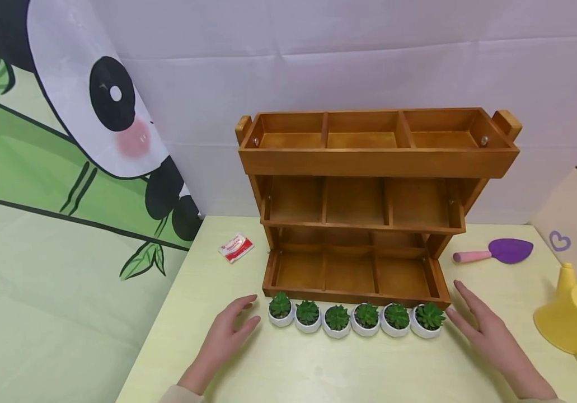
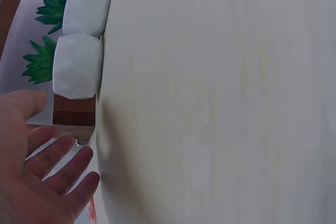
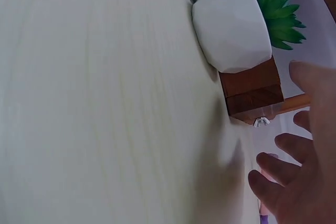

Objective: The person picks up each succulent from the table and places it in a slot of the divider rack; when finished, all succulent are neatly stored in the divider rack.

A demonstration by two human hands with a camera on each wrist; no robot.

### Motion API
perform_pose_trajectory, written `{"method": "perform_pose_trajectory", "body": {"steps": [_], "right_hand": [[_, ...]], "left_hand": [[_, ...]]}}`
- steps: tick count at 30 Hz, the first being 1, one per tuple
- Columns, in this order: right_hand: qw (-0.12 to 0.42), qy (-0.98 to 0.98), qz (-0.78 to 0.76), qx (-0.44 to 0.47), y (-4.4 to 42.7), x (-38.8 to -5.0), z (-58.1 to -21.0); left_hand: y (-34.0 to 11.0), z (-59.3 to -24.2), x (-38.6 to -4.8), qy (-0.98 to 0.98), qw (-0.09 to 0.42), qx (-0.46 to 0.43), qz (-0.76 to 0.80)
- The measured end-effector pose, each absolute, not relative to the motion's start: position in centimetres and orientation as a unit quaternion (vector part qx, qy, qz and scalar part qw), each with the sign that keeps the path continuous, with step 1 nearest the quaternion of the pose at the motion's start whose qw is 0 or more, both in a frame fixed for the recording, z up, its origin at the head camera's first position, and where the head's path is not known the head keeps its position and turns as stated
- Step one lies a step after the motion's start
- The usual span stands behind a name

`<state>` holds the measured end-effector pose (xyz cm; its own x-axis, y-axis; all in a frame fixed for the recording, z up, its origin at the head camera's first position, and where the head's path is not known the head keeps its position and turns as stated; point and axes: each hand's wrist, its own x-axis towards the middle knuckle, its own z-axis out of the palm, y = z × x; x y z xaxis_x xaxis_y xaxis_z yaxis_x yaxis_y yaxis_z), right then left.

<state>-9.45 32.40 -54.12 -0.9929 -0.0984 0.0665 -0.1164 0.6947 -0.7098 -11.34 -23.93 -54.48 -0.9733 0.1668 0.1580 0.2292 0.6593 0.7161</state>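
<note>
Several small green succulents in white pots stand in a row along the front of a brown wooden three-tier shelf [image 1: 379, 162]. Beside the leftmost pot [image 1: 281, 320], my left hand [image 1: 223, 341] hovers with fingers relaxed and apart, holding nothing. At the other end, my right hand [image 1: 492, 338] is held near the rightmost pot [image 1: 426, 330], its fingers loosely extended and empty. The left wrist view has my left hand [image 2: 44, 161] by the end pot [image 2: 77, 66]; the right wrist view has my right hand [image 3: 299, 156] below the end pot [image 3: 231, 29].
A red and white packet [image 1: 236, 247] lies left of the shelf. To the right are a purple trowel [image 1: 510, 251] with a pink handle and a yellow watering can [image 1: 570, 319]. A printed cloth [image 1: 343, 73] hangs behind the pale table [image 1: 318, 375].
</note>
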Motion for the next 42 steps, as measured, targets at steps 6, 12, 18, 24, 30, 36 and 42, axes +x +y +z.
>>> {"method": "perform_pose_trajectory", "body": {"steps": [6, 12, 18, 24, 30, 36, 42], "right_hand": [[0.021, -0.915, 0.403, 0.023, 31.9, -9.4, -54.8], [0.025, -0.907, 0.420, -0.007, 31.1, -9.2, -55.0], [0.044, -0.900, 0.434, -0.007, 30.6, -9.2, -55.1], [0.066, -0.878, 0.474, 0.009, 30.2, -9.8, -55.4], [0.077, -0.867, 0.492, -0.001, 29.8, -10.3, -55.9], [0.085, -0.848, 0.522, -0.005, 29.6, -11.0, -56.3], [0.081, -0.843, 0.531, -0.019, 29.4, -11.2, -56.5]], "left_hand": [[-22.9, -54.6, -11.3, -0.906, 0.044, -0.116, -0.405], [-22.1, -54.5, -11.2, -0.902, 0.017, -0.092, -0.421], [-21.4, -54.6, -11.3, -0.897, 0.016, -0.103, -0.430], [-20.8, -54.8, -11.4, -0.892, 0.028, -0.114, -0.437], [-20.3, -54.7, -11.5, -0.890, 0.015, -0.102, -0.445], [-20.1, -55.0, -11.6, -0.888, 0.025, -0.110, -0.447], [-20.0, -55.3, -11.7, -0.888, 0.019, -0.106, -0.448]]}}
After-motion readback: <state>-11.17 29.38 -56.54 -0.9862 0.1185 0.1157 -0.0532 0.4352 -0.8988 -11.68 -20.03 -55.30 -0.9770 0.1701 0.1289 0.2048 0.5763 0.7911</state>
